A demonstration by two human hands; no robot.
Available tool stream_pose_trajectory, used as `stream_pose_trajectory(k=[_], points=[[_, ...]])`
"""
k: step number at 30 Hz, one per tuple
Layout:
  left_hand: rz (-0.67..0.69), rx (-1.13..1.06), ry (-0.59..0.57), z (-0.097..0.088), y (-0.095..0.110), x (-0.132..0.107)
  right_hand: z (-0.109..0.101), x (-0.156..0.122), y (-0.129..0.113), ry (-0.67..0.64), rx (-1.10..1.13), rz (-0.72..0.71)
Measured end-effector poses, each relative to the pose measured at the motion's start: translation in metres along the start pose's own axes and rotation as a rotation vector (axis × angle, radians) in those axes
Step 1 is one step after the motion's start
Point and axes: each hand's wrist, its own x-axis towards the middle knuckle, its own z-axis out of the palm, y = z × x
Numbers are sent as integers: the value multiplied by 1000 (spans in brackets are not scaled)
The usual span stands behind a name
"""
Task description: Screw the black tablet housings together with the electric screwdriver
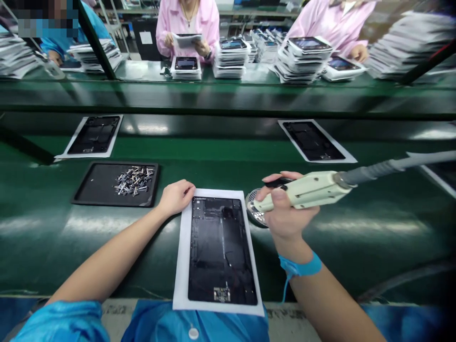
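In front of me a black tablet housing (223, 247) lies on a white sheet (183, 266), its inner side up and its lower end near my lap. My left hand (176, 197) is closed at the sheet's upper left corner; what the fingers hold, if anything, is hidden. To the right of the housing, my right hand (287, 209) grips a pale green hand-held gun (315, 190) with a thick grey hose (388, 168). A round perforated metal piece (255, 209) shows at the gun's front end. A blue wrist strap (301, 265) circles my right wrist.
A black tray (101, 185) with many small metallic parts (134, 180) sits left. Further housings on sheets lie at the back left (96, 135) and back right (311, 137). Beyond a raised ledge, people handle stacked units (231, 59). A dark post (26, 145) stands left.
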Motion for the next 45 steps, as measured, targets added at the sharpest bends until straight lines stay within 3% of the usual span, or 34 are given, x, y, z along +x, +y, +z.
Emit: stream_pose_trajectory(k=[3,7,10,16,31,35,40,45], points=[[-2,-45,9,0,-1,0,35,-5,-2,-122,55,47],[13,-150,16,-2,-4,-1,82,-15,13,-244,56,86],[3,-213,22,-4,-3,-1,102,-22,29,-281,64,101],[-24,-228,15,-5,1,0,109,-31,47,-305,57,149],[-6,-210,17,-5,-2,1,112,-34,53,-324,88,224],[2,-203,47,-6,-5,0,97,-16,34,-249,126,191],[28,-112,79,-4,-8,-1,32,12,8,-44,48,37],[105,114,-5,2,15,15,-23,20,8,114,-88,-41]])
